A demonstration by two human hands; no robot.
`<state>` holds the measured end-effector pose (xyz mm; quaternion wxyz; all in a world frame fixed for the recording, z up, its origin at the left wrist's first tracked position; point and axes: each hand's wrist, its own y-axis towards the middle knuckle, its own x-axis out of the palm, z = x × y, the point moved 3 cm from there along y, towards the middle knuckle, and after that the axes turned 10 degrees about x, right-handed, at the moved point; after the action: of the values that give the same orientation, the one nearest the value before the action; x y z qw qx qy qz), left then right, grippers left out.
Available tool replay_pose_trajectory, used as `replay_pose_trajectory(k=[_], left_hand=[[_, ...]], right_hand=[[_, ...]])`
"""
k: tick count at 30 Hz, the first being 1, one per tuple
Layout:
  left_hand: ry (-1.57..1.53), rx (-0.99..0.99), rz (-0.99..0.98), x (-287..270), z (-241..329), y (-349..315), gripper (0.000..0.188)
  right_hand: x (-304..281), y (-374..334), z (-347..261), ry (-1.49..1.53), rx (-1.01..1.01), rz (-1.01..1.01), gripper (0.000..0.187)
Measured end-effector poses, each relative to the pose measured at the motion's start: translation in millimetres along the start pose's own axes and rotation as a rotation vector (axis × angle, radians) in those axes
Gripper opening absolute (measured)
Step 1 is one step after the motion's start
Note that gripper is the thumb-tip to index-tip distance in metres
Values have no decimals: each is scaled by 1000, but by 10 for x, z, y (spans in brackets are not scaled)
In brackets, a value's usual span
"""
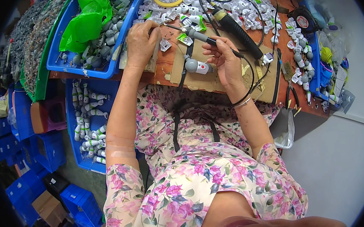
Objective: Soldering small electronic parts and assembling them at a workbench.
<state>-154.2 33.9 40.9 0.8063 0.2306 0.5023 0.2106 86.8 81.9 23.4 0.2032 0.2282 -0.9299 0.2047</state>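
My right hand (225, 62) holds a soldering iron (200, 36) by its handle, with its thin tip pointing left. A black cable trails from the iron past my right wrist. The tip is close to my left hand (142, 42), whose fingers are curled together near the table edge. Whatever the left fingers hold is hidden. Below the iron, a grey and white rounded plastic part (197, 66) with a red dot lies on a cardboard sheet (222, 82). Small white and green pieces (185, 39) are beside the iron.
A large blue tray (116, 54) of grey parts and green plastic bags stands at left. Clear and white pieces (242, 10) heap at the back, with a yellow tape roll (169, 4). A thick black cylinder (237, 31) and pliers (291, 95) lie right. A blue bin (75, 133) sits lower left.
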Motion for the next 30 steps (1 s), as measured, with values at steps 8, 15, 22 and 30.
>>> replay_pose_trajectory(k=[8,15,22,30], left_hand=[[-13,18,-11,1,17,6,11],[-96,-17,4,2,25,67,19],[9,175,111,40,507,134,18],[-104,465,-162,525,1384,-108,11]], right_hand=[[-22,-137,-90,-4,-31,34,30],[-301,-471,-600,-132,-278,72,29],[-893,-1066,-860,-269,-461,209,29],[-899,-1383,-680,-405,-530,286,28]])
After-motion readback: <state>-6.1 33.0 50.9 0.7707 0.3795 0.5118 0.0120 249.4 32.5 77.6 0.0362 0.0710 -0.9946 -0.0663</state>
